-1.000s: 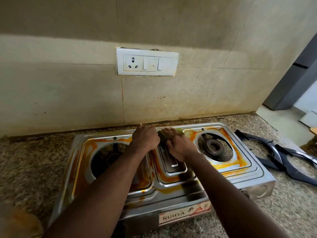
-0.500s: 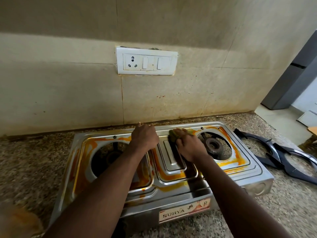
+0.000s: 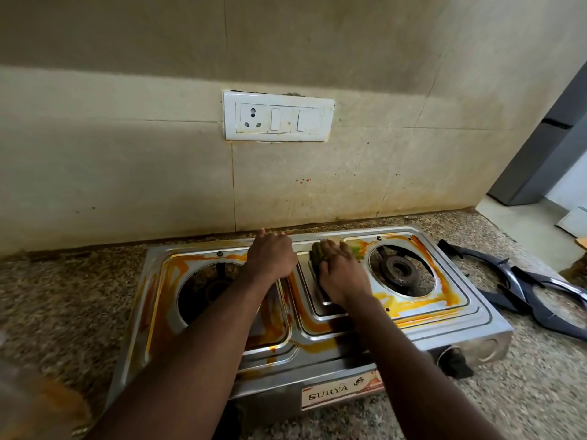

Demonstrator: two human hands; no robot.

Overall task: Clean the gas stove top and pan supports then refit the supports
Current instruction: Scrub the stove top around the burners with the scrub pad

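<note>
Stainless-steel two-burner gas stove (image 3: 444, 328), set on speckled granite counter (image 3: 63, 296) against tiled wall; top heavily smeared with orange-yellow residue around both burner wells and along pressed ridges. Judged rigid, fairly light for its size, slick where wet; liable to slide on counter under scrubbing, hence best steadied at rear rim or by flat pressure on top.

Left hand (image 3: 271, 255): knuckles up, fingers curled closed at rear edge between the burners, pressing down; nothing visibly held.

Right hand (image 3: 341, 276): fingers bent down over green scrub pad (image 3: 317, 254), pinning it to raised centre panel. Pad judged soft, compressible, best worked under flat fingers.

Right burner (image 3: 398, 269) exposed, support absent. Left burner mostly hidden by forearm.

Pan supports (image 3: 524, 281): two, dark metal, stacked overlapping on counter just right of stove, off the wells. Judged stiff, moderately heavy, hard-edged; best lifted by ring, not by prongs. Cleaning state not discernible.

Lettering: "SURYA" on front label (image 3: 341, 392), beside small emblem. Wall socket plate (image 3: 278, 117) unmarked.
</note>
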